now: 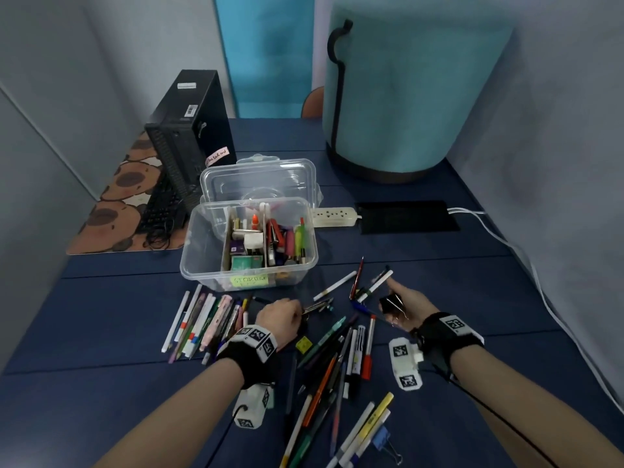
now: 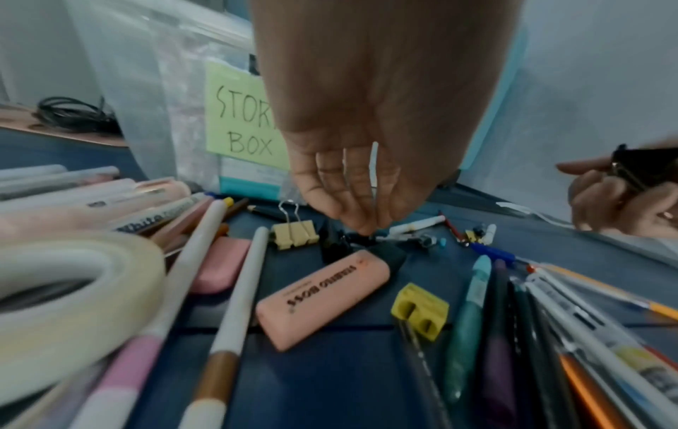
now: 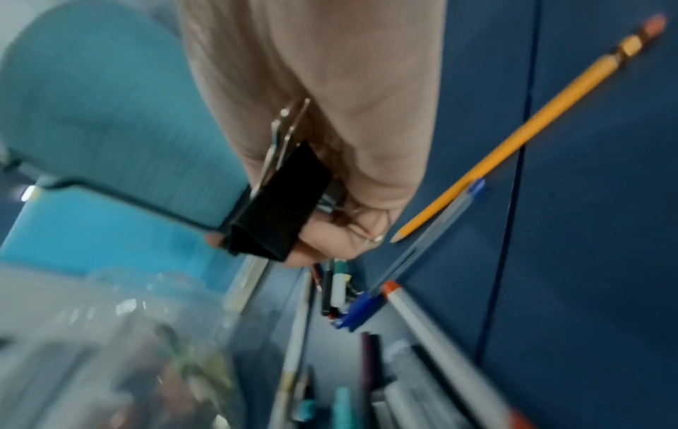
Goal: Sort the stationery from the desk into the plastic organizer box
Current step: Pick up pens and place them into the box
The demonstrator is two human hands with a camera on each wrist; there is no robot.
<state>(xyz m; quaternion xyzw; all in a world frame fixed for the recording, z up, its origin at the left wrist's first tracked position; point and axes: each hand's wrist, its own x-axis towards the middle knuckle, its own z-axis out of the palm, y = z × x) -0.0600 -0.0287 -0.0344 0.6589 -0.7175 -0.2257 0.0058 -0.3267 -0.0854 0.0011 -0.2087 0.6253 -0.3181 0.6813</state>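
1. The right hand (image 1: 403,307) is held above the desk, palm turned up, and its fingers are curled around a black binder clip (image 1: 391,304). In the right wrist view the clip (image 3: 282,200) lies between the thumb side and the fingers, with its silver wire handle pointing back toward the wrist.
2. The left hand (image 1: 280,319) is low over the desk with its fingers bent down. Its fingertips (image 2: 361,223) reach a small black thing among the pens; if they already pinch it cannot be told from the pictures.
3. Just beside the left hand lie a yellow binder clip (image 2: 295,233), a peach eraser (image 2: 322,299), a pink eraser (image 2: 220,268) and a yellow sharpener (image 2: 420,312).
4. A roll of tape (image 2: 73,296) is at the left edge of the left wrist view.
5. Many pens and markers (image 1: 202,319) lie in a row to the left of the left hand, and another loose pile (image 1: 337,363) is spread between the two arms.
6. The clear plastic box (image 1: 250,243) stands on the blue desk (image 1: 439,265) behind the hands, open, its lid (image 1: 258,179) tilted up at the back. It already holds stationery in the middle and right compartments; the left compartment looks bare. A green note (image 2: 238,116) is on its front wall.
7. A blue binder clip (image 1: 383,437) lies near the bottom edge, beside a yellow marker.
8. Behind the box are a power strip (image 1: 334,216), a black computer case (image 1: 189,130) and a teal round seat (image 1: 415,89).
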